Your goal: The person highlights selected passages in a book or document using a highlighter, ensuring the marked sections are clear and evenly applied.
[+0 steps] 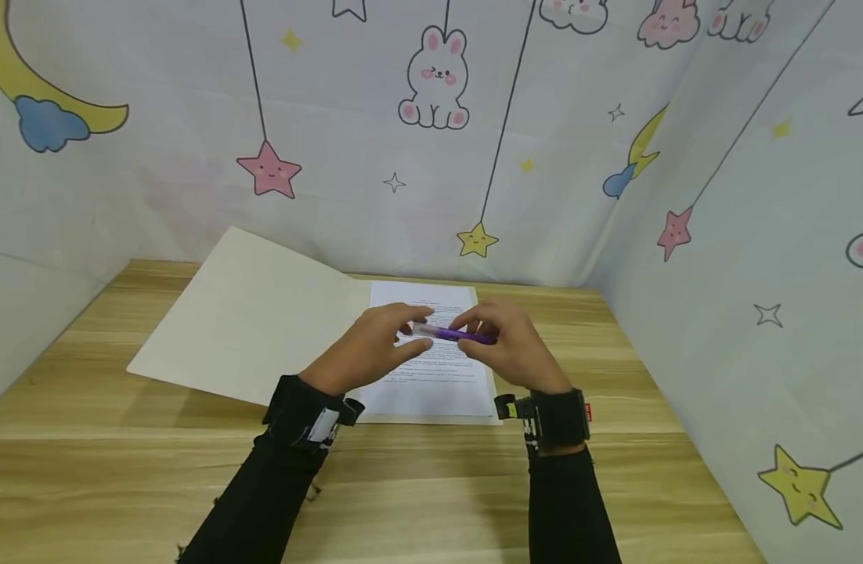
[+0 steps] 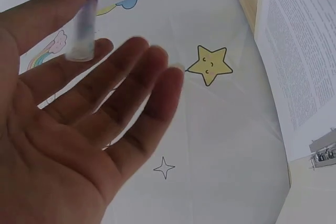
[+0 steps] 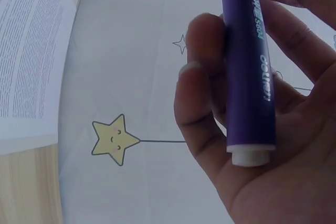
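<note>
A purple highlighter (image 1: pixel 467 336) with a clear cap lies level above a printed sheet in the head view. The right hand (image 1: pixel 505 341) pinches its purple barrel between thumb and fingers. In the right wrist view the highlighter (image 3: pixel 249 77) shows pale lettering and a white end plug. Around the clear cap (image 2: pixel 81 40), the left hand (image 1: pixel 375 345) keeps its thumb and forefinger spread, the thumb tip right beside the pen. The other left fingers stretch out loosely in the left wrist view. The printed sheet (image 1: pixel 431 392) lies below both hands.
An open cream folder (image 1: pixel 248 313) holds the paper, its cover raised to the left. A metal clip (image 2: pixel 324 153) shows at the sheet's edge. The wooden table (image 1: pixel 417 493) meets a white cloth backdrop (image 1: pixel 544 196) with cartoon prints behind and to the right.
</note>
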The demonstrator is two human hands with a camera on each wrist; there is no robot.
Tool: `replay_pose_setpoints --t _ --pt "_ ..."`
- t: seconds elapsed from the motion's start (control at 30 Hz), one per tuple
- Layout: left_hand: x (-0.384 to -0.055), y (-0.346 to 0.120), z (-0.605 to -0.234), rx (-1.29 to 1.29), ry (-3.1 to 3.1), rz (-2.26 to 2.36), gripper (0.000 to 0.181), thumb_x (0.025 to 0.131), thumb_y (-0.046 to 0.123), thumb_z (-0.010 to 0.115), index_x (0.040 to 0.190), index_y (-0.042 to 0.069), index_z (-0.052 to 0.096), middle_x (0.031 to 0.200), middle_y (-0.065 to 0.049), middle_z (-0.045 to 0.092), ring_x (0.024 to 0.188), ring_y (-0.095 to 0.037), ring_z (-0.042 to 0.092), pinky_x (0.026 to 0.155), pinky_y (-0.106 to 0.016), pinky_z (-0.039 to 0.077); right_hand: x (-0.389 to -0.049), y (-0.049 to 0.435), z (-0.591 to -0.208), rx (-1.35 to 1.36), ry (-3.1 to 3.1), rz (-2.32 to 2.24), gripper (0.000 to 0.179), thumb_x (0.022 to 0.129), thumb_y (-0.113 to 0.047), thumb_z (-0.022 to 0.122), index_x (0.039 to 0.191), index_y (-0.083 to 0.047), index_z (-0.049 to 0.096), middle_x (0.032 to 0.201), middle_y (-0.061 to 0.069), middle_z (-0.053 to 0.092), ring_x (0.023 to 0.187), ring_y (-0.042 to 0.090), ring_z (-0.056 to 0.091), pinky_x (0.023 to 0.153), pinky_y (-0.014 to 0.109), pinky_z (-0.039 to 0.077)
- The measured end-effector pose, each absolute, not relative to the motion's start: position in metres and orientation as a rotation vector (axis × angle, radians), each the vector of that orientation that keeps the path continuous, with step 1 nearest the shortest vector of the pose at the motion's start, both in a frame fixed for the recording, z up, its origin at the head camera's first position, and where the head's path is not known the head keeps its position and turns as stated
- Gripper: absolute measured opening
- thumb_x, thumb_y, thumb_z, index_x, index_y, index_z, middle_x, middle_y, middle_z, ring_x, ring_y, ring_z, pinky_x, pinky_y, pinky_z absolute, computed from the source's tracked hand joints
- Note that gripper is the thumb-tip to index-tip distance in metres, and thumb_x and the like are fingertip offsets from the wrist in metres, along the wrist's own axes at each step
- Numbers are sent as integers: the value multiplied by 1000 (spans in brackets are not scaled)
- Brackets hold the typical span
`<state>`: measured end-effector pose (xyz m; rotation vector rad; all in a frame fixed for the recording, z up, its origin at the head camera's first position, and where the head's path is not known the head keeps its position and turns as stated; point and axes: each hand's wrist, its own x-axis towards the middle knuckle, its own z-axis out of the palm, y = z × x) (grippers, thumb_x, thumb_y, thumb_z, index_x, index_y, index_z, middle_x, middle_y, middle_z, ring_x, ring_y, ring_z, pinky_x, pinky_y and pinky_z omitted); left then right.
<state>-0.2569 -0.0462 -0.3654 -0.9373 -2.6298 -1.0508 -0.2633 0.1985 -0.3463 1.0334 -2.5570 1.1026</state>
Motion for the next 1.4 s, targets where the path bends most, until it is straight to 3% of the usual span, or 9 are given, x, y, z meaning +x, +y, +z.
replay_pose_setpoints --t 0.17,0.37,0.6,0.9,1.1,1.4 --pt "-258 -44 -366 -1001 -2578 -1139 27 97 21 69 120 5 72 94 1 68 79 -15 59 68 -27 55 -261 200 -345 1026 -2556 1281 19 89 -6 76 108 -12 74 94 2 66 75 19 65 66 35 56" --pt "-259 -45 -364 -1025 -2446 -1208 16 99 22 66 103 9 72 77 6 60 66 -12 54 56 -29 47 -259 200 -343 861 -2148 2110 17 94 2 68 111 -1 68 111 16 59 88 24 62 81 31 55" --pt "-252 -35 -364 -1108 -2317 -1214 14 101 20 62 106 8 69 74 7 58 63 -9 53 53 -27 47 -265 180 -354 1064 -1914 2400 11 98 2 60 103 -2 68 88 13 60 67 19 53 61 27 47" --pt "-250 -27 -364 -1130 -2324 -1126 14 104 19 57 96 9 63 69 8 51 58 -8 48 52 -28 43 -264 170 -355 848 -1912 2410 6 96 0 64 90 2 65 69 11 63 51 12 54 46 20 46" --pt "-248 -27 -364 -1150 -2323 -1154 21 105 19 55 85 13 56 64 9 46 54 -7 44 50 -28 40 -260 171 -349 827 -1940 2380 8 94 1 65 86 2 66 66 9 60 49 11 51 43 18 42" --pt "-247 -25 -361 -1165 -2337 -1197 22 106 19 54 85 13 55 63 9 44 54 -7 43 50 -27 39 -253 172 -344 816 -1904 2392 8 93 4 65 86 4 67 66 9 59 49 10 51 43 18 43"
